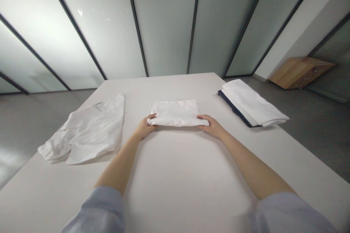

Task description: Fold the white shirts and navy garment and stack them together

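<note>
A folded white cloth garment (176,112) lies in the middle of the table, its near edge raised a little off the surface. My left hand (147,126) grips the near left corner, fingers on top and thumb below. At the near right corner my right hand (212,125) pinches the same cloth in a like way. The fabric between both hands is roughly straight, with small wrinkles along the near edge. What kind of garment it is cannot be made out from the folded shape.
Left of my arms, a crumpled white garment (94,131) is spread on the white table (188,182). To the right, folded white cloth (251,102) lies on dark navy cloth (236,111) near the table's edge. A wooden cabinet (300,71) stands on the floor beyond, beside frosted glass panels (166,22).
</note>
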Tool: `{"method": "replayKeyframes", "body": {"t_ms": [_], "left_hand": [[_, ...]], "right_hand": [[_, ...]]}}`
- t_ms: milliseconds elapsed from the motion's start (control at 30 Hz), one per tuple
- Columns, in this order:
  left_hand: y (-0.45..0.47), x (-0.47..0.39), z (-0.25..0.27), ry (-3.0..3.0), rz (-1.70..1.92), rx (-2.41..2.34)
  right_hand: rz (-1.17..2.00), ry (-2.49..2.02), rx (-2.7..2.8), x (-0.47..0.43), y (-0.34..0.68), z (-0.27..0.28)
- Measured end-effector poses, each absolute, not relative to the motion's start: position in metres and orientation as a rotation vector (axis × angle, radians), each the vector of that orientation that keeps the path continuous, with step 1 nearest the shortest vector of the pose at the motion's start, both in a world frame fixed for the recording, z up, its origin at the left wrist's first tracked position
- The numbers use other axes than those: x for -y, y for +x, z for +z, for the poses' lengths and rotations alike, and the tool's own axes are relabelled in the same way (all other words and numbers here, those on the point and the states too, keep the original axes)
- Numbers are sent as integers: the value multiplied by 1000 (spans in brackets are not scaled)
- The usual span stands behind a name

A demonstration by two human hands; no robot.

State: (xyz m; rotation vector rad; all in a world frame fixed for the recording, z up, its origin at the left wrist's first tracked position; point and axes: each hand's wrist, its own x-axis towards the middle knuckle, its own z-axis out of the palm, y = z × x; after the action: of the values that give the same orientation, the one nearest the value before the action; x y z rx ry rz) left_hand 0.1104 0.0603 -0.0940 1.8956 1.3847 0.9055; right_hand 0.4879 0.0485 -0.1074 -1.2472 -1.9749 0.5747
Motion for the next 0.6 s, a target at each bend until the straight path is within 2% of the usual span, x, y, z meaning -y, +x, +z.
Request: {"method": "replayKeyframes", "body": {"t_ms": [200, 600], "left_hand": [[112, -62, -93, 2058, 904, -1439], [115, -64, -101, 1697, 1054, -1452]], "right_hand": [[441, -1179, 2128, -50, 489, -109], [757, -1363, 1830, -42, 475, -98]]}}
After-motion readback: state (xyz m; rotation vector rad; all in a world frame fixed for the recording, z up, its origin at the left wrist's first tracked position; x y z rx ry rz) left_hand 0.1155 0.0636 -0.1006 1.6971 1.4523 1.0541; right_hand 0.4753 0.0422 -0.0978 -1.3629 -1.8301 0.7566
